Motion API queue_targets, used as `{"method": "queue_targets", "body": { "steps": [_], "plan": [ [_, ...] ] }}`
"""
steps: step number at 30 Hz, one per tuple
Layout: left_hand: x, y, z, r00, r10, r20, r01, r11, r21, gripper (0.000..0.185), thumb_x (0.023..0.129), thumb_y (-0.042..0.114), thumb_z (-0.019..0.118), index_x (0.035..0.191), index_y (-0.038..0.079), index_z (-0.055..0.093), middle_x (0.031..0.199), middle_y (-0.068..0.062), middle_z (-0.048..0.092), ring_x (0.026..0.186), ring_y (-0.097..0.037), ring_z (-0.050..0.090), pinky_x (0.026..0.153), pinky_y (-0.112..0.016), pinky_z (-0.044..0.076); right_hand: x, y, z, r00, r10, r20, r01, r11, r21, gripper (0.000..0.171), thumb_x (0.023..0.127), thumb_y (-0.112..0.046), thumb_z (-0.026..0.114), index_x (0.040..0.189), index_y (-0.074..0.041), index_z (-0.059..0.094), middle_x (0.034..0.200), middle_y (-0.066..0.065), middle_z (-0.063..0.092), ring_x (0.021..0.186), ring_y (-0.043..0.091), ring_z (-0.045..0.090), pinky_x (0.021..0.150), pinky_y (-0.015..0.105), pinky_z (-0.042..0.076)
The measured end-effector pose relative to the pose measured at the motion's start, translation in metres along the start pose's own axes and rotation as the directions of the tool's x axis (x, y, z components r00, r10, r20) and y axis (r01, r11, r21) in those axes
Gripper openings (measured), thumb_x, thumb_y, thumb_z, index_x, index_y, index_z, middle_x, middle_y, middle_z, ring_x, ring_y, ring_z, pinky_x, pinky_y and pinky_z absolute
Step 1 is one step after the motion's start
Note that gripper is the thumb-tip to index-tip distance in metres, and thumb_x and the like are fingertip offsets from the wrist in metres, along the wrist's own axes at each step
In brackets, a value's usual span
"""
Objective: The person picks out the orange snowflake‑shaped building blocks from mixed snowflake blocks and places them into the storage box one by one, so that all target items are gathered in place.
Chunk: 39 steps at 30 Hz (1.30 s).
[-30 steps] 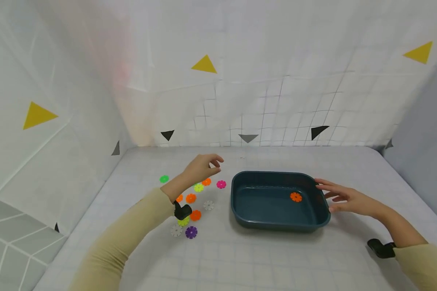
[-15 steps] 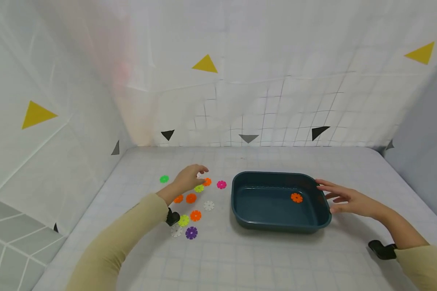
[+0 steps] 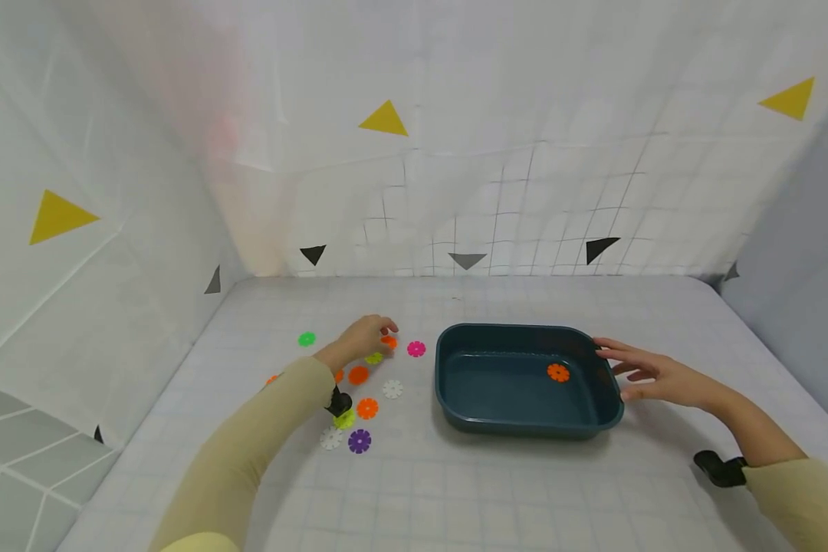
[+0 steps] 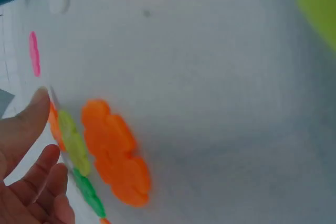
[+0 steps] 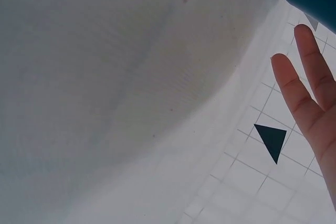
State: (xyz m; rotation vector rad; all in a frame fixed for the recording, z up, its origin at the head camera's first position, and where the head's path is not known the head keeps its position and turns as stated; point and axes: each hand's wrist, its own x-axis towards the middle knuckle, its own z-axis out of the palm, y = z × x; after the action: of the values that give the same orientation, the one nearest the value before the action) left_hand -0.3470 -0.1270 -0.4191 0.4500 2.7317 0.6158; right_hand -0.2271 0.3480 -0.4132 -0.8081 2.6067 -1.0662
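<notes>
My left hand (image 3: 363,337) reaches over a group of flower-shaped notched plastic discs, thumb and fingers apart. Near its fingertips lies an orange disc (image 3: 389,342), with a yellow disc (image 3: 374,358) just below the hand. In the left wrist view, the thumb (image 4: 38,106) stands apart from the curved fingers, and that orange disc (image 4: 56,128) shows beyond the gap. My right hand (image 3: 665,377) has its fingers extended at the right rim of a dark teal basin (image 3: 524,424). One orange disc (image 3: 558,372) lies inside the basin.
Around the left forearm lie more discs: green (image 3: 307,339), white (image 3: 392,389) and purple (image 3: 359,441), among several others. A pink disc (image 3: 416,349) sits between the left hand and the basin. A white sheet wall (image 3: 497,192) rises behind the table.
My left hand has come left and down from beside the basin to the orange disc, its fingertips now right over it. The right hand stays at the basin's rim.
</notes>
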Motion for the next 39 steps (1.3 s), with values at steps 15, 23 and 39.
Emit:
{"method": "queue_targets", "body": {
  "steps": [15,23,39],
  "plan": [
    [0.0070,-0.0066,0.0008,0.999,-0.037,0.015,0.037,0.999,0.006,0.030,0.078,0.018,0.073,0.103,0.006,0.062,0.093,-0.005,0.059,0.087,-0.020,0.051,0.083,-0.031,0.045,-0.0004,-0.0001,0.0014,1.000,-0.013,-0.002,0.013,1.000,-0.005,0.062,0.086,-0.009,0.060,0.141,-0.004,0.032,0.141,-0.033,0.015,0.106,-0.002,0.047,0.078,0.039,0.044],
    [0.0036,-0.0044,0.0000,0.997,-0.067,0.034,0.067,0.998,0.002,0.027,0.079,0.020,0.073,0.101,0.013,0.058,0.096,-0.005,0.057,0.088,-0.022,0.051,0.081,-0.033,0.045,-0.0001,0.0011,0.0023,1.000,-0.005,-0.007,0.005,1.000,0.005,0.062,0.085,-0.010,0.061,0.141,-0.003,0.032,0.140,-0.035,0.015,0.105,-0.003,0.047,0.078,0.039,0.044],
    [0.0042,-0.0075,0.0029,0.996,-0.093,0.004,0.093,0.996,-0.015,0.033,0.078,0.026,0.073,0.105,0.016,0.058,0.103,-0.006,0.058,0.093,-0.024,0.051,0.084,-0.037,0.045,0.0000,-0.0027,0.0013,1.000,0.015,-0.004,-0.015,1.000,0.006,0.063,0.085,-0.013,0.062,0.141,-0.005,0.032,0.140,-0.034,0.015,0.104,-0.004,0.046,0.078,0.048,0.042]
  ]
}}
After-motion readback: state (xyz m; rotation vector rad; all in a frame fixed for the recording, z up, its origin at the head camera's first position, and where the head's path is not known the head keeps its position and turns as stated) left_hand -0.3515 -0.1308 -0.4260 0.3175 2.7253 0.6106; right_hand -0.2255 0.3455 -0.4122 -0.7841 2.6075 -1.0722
